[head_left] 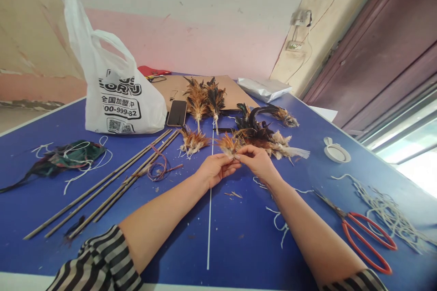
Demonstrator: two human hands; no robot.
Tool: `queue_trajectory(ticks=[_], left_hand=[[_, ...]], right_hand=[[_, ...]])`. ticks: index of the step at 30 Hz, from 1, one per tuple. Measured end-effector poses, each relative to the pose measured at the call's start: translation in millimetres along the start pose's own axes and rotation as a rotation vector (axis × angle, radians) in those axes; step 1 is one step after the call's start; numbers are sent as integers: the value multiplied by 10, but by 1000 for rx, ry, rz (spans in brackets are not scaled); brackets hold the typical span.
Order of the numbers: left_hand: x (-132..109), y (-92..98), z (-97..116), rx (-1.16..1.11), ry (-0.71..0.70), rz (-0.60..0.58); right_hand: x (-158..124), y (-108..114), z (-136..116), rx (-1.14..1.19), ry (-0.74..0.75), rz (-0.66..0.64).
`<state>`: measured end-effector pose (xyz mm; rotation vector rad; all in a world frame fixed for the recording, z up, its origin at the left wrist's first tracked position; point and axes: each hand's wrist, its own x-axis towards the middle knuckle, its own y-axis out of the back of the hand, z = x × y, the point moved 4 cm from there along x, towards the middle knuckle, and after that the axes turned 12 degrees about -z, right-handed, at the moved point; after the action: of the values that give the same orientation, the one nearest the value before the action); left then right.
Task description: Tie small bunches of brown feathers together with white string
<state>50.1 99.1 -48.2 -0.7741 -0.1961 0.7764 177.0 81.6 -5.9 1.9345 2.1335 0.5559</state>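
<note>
Between my two hands is a small bunch of orange-brown feathers (229, 142), its tips pointing away from me. My left hand (218, 168) pinches the pale quill ends from the left, fingers curled in. From the right, my right hand (255, 160) pinches the same ends with thumb and forefinger. Just left of them lies another feather bunch (193, 142). A heap of dark and brown feathers (261, 129) lies behind my right hand. Farther back, two bound feather bunches, an orange-brown one (198, 100) and a darker one (215, 100), rest partly on brown cardboard (235, 88).
Red-handled scissors (367, 232) and tangled white string (389, 211) lie at right, below a white tape roll (337, 152). On the left are several thin sticks (112, 177), dark green cloth (73, 157) and a white plastic bag (119, 86). A phone (177, 113) lies beside the bag.
</note>
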Motion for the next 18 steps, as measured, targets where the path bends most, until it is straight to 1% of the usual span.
queue_trajectory(ticks=[3,7,9,11,13,15,18], left_hand=[[-4,-23,1,45,-8,12],[-15,-42,16,86,-23,17],[-23,-48,27,112,-34,1],[-30,-52,38,146,-40,-24],[-34,-53,49,193,-40,-50],[-35,-51,64,263,-46,-60],[-32,-55,84,388,-66,-53]], right_hand=[[-4,-1,5,12,-7,-15],[-6,6,13,107,-6,-65],[-6,1,19,175,-22,-120],[-9,-15,16,227,-48,-210],[-19,-23,-6,229,-60,-279],[-27,-6,-45,180,-41,-286],[-35,25,-100,60,4,-231]])
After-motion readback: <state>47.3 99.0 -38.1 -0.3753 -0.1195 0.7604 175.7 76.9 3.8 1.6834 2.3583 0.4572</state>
